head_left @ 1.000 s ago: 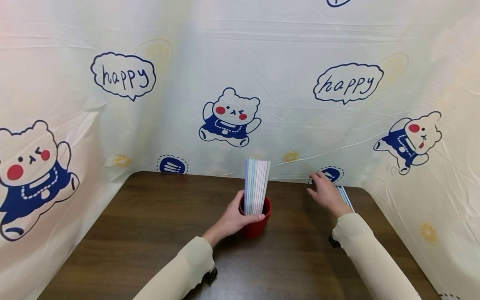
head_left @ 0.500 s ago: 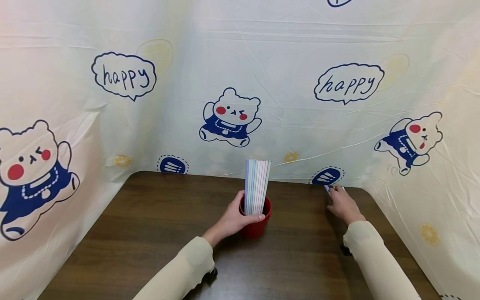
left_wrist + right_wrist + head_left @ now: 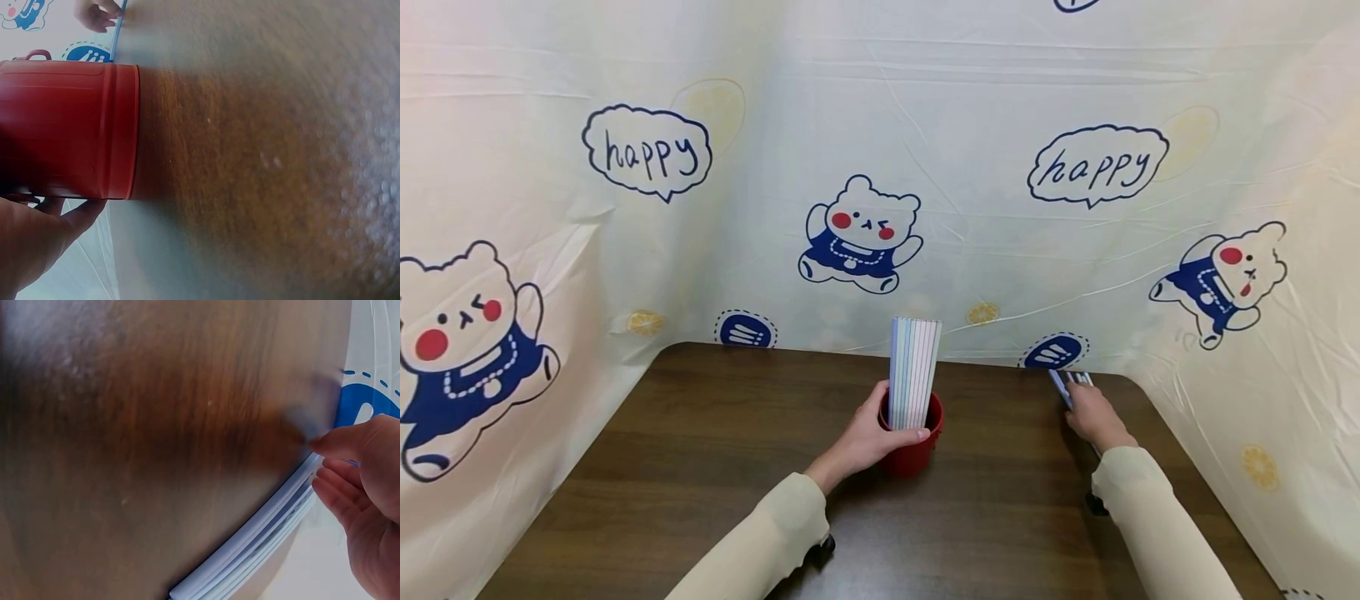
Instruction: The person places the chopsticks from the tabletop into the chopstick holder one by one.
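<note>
A red pail point(image 3: 908, 460) stands on the table, with a bundle of long, thin sticks point(image 3: 913, 375) upright in it, shading from blue to white. My left hand point(image 3: 867, 435) grips the pail at its rim, the thumb across the front near the sticks. In the left wrist view, fingers curl under the pail's red wall point(image 3: 69, 128). At the back right, my right hand point(image 3: 1096, 415) pinches a thin pale-blue stick point(image 3: 1060, 387) between thumb and fingers. Other pale sticks point(image 3: 250, 550) lie beside it, partly hidden by the hand in the head view.
Brown wood-grain table point(image 3: 700, 450) runs under everything. A white curtain point(image 3: 985, 100) printed with bears and "happy" bubbles hangs along the back and both sides, close to the table's far edge and near the right hand.
My right hand has moved right and down onto the loose sticks, and one stick now stands apart from the others at its fingers. The left hand and pail have stayed put.
</note>
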`<state>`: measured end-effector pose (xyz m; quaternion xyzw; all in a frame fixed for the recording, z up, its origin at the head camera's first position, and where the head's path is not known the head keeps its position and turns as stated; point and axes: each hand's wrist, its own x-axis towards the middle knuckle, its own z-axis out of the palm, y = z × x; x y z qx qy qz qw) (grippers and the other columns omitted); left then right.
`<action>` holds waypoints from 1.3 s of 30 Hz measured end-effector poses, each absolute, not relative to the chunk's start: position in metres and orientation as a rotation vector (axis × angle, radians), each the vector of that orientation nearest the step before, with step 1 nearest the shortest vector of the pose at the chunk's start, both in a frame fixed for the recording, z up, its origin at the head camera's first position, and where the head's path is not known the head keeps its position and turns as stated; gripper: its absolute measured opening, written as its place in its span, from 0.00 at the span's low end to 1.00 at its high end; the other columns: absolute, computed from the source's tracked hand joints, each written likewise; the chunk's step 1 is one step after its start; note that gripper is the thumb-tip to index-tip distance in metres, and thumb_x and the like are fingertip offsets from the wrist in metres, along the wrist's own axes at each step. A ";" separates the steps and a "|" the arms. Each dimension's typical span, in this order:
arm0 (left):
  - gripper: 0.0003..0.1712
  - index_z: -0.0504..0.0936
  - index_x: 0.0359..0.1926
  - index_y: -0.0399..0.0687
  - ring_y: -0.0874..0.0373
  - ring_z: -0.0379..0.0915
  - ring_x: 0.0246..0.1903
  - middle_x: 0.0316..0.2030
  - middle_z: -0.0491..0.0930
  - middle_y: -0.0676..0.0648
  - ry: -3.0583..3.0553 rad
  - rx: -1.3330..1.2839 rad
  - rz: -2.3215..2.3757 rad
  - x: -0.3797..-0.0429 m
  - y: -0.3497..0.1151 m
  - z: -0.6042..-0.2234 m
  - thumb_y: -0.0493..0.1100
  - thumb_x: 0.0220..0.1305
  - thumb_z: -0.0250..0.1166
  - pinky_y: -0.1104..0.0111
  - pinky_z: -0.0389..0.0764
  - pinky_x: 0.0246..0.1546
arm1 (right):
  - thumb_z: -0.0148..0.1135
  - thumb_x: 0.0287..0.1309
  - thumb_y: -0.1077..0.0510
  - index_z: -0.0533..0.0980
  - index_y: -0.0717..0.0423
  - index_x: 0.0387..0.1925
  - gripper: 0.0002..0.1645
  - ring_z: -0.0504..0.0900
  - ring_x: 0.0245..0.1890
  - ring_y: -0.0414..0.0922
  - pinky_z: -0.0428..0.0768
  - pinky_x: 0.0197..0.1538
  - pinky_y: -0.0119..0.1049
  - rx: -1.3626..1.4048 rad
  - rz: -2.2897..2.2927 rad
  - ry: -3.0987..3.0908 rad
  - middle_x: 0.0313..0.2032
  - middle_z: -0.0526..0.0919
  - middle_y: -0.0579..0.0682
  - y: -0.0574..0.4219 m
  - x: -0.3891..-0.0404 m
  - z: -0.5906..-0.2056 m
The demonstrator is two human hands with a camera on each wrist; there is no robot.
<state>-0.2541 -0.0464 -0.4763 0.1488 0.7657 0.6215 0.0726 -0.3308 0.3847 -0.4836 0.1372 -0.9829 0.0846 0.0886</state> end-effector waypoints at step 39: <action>0.49 0.59 0.74 0.64 0.48 0.68 0.66 0.68 0.69 0.53 2.291 0.443 1.872 -0.253 -0.046 -0.476 0.54 0.57 0.77 0.41 0.74 0.62 | 0.73 0.49 0.62 0.83 0.71 0.32 0.13 0.83 0.28 0.51 0.82 0.37 0.44 -0.025 0.736 -3.057 0.26 0.85 0.58 0.355 -0.339 -0.471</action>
